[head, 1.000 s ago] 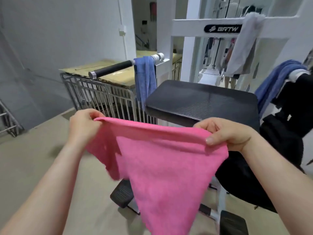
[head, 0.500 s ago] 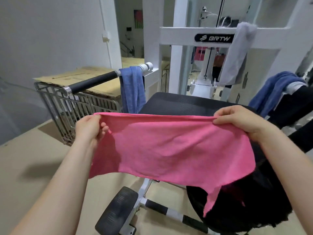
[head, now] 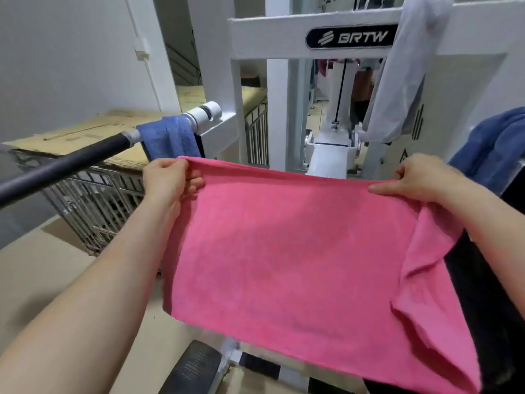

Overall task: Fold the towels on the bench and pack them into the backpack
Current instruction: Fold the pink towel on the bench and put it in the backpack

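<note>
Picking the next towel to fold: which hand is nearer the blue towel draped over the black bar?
Left. The left hand pinches a corner of the pink towel just below the blue towel in the view. The right hand grips the opposite corner, far off to its right.

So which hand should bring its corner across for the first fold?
Probably the left hand: it pinches the pink towel at a corner, and that side hangs flat. The right hand holds a side that is bunched and creased.

Open floor (head: pixel 42 274) lower left; black bar (head: pixel 71 160) left, white frame (head: pixel 272 32) beyond pink towel (head: pixel 284 251)
</note>
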### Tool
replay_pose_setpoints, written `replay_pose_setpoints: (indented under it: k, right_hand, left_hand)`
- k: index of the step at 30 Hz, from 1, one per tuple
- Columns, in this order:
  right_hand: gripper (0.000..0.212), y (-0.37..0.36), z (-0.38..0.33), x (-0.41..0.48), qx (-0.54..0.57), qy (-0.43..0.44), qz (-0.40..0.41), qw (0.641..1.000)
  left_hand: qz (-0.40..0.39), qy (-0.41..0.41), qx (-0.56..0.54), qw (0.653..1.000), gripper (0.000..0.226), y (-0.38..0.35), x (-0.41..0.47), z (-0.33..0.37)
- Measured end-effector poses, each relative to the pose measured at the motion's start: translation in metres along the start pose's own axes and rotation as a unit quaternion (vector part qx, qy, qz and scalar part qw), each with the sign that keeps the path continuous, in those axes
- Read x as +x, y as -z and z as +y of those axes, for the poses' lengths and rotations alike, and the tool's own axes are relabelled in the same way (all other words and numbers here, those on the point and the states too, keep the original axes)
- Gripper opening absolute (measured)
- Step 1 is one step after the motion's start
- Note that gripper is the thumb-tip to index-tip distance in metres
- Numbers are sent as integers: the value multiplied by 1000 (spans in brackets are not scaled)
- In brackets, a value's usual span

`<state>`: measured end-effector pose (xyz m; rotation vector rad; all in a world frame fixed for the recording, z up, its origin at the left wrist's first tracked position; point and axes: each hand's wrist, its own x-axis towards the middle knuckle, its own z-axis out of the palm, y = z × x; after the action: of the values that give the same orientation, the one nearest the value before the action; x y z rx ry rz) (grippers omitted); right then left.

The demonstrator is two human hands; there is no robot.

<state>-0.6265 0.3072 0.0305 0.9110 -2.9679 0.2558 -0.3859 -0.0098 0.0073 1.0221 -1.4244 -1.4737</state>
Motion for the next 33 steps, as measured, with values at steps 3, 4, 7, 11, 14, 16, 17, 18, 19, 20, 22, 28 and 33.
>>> replay_pose_setpoints:
  k: [3,4,7,11,14,16,17,18,19,20,22,28,33]
  right_hand:
    - [74,-7,10,5,-10,-17,8,1000]
    - [75,-9,11,5,-20,-18,17,999]
    - [74,-14,14,3,-53,-5,75,996]
    - [59,-9,11,-8,-107,65,147,981]
    - [71,0,16,-24,-104,3,12,994]
    - [84,-2,26,-33,-89,-78,-93,989]
    - [86,-6,30,-38,-45,-102,-113,987]
    - [85,-11,33,-42,17,-117,-109,987]
    - [81,-17,35,-46,76,-130,-85,985]
    - [74,-24,37,-49,117,-139,-51,982]
    - [56,-34,39,-50,149,-134,28,979]
    - [28,-39,46,-48,132,-42,171,975]
    - [23,-28,67,-32,102,-26,185,977]
  left_hand:
    - [-48,-45,40,997,38,-19,12,-10]
    - [-71,-68,83,992,56,-22,11,-11]
    - [-176,-216,268,922,61,-39,-23,-11]
    - [-318,-343,524,711,62,-69,-89,-39]
    - [-287,-375,531,704,50,-76,-118,-39]
    - [-345,-414,404,739,34,-80,-146,-30]
    - [-387,-423,362,735,32,-84,-168,-26]
    - [-426,-421,357,716,37,-88,-194,-24]
    - [-453,-412,385,691,46,-92,-220,-22]
    - [-461,-400,439,660,59,-94,-242,-21]
    - [-438,-384,527,619,74,-103,-271,-27]
    - [-349,-461,422,699,25,-110,-288,-34]
    - [-387,-298,278,827,30,-125,-301,-31]
